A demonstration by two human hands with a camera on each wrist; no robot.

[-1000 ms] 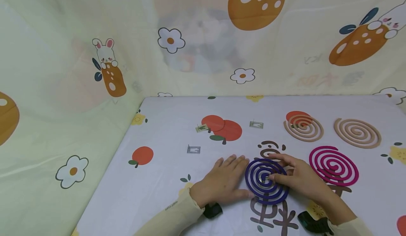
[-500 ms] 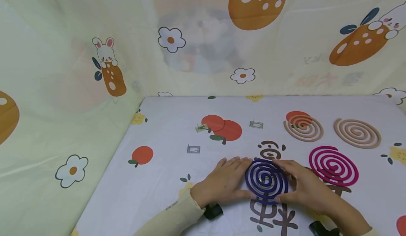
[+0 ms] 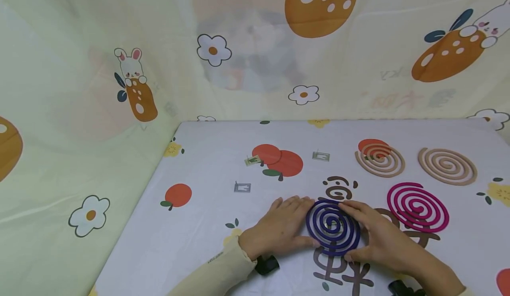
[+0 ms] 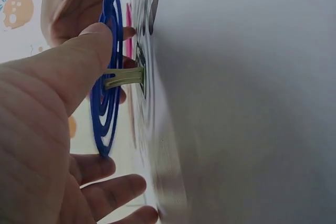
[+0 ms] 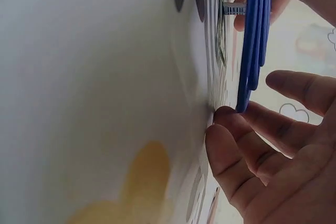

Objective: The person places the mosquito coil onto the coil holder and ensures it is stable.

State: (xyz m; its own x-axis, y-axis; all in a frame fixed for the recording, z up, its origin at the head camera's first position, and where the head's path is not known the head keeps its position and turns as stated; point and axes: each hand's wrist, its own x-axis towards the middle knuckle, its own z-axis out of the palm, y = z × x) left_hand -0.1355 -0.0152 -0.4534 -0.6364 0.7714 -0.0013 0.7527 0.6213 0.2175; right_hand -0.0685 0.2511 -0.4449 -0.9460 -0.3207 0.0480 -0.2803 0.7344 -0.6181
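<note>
A dark blue mosquito coil (image 3: 331, 221) lies level above the patterned cloth. Both wrist views show it raised off the surface on a small metal stand (image 4: 126, 77) at its middle. Beside its left edge is my left hand (image 3: 275, 227); the thumb touches the near rim and the index fingertip meets the far rim. On the other side, my right hand (image 3: 378, 229) spreads around the right edge, thumb close to the near rim and index finger at the far rim. In the right wrist view its fingers (image 5: 283, 129) are extended, one fingertip right at the coil's edge.
A magenta coil (image 3: 417, 206) lies flat to the right. Behind it are two tan coils, one at left (image 3: 380, 158) and one at right (image 3: 448, 166). Several small metal stands (image 3: 242, 187) lie further back on the white tablecloth (image 3: 215, 154). Printed curtains (image 3: 247, 97) hang around.
My right hand has let go of the coil's centre and moved out to its right edge, opening wider. My left hand has barely moved, and the blue coil stays in place.
</note>
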